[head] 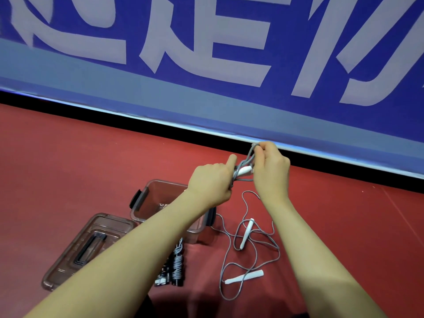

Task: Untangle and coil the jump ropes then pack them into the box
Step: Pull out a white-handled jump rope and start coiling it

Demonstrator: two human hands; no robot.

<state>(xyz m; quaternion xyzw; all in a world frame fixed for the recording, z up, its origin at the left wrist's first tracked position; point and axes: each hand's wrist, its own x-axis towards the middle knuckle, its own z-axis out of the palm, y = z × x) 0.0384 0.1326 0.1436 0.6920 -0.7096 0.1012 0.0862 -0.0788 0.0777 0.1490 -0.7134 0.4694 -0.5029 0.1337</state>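
Head view: both hands work a bundle of grey rope [246,160] held up over the red floor [91,157]. Left hand [212,183] is curled round the bundle and a white handle [242,171], its forefinger stretched out toward the right hand. Right hand [270,166] pinches the loops at the top of the bundle, just above the handle, fingers bent round the cord.

Directly below the left hand sits the box [146,203], open, clear brown with black latches; its lid [75,253] lies flat beside it, farther from the grip. Under the left forearm lies a coiled rope [177,263] with black handles. Below the right hand a loose rope [252,246] sprawls on the floor, two white handles among its loops. Beyond the grip stands a blue banner [206,53].
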